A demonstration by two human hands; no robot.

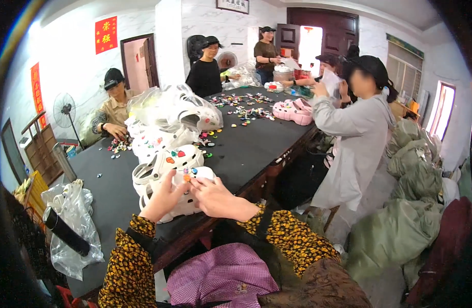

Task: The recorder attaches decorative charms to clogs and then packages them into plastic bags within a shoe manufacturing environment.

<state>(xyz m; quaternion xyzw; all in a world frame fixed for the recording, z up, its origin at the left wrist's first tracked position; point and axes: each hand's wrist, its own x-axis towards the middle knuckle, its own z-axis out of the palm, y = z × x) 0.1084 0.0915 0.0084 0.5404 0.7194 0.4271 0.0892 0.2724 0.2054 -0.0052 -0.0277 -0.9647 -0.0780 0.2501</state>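
**Both hands on a white clog at the table's near edge**

White clog (187, 192) sits on the dark table (246, 149), right at the edge closest to me. My left hand (163, 197) wraps its left side, fingers curled over the top. My right hand (215, 197) presses on its right side, fingertips at the small coloured charms (187, 174) stuck on top. Can't tell whether the right hand pinches a charm or just rests on the shoe.

Directly behind the clog: a row of more white clogs (166, 159), some with charms on. Further back along the same line, a heap of clear plastic bags (164, 105) with white shoes inside.

Beyond the clog, toward the far end of the table: loose charms scattered (243, 105), then a pair of pink clogs (293, 110) at the right edge.

Left of the clog, hanging at the table's corner: crumpled clear bag (74, 226) with a black cylinder (65, 232) over it.

Right of the clog, off the table: a person in a grey coat (356, 143), standing. Behind them, green sacks (410, 205).
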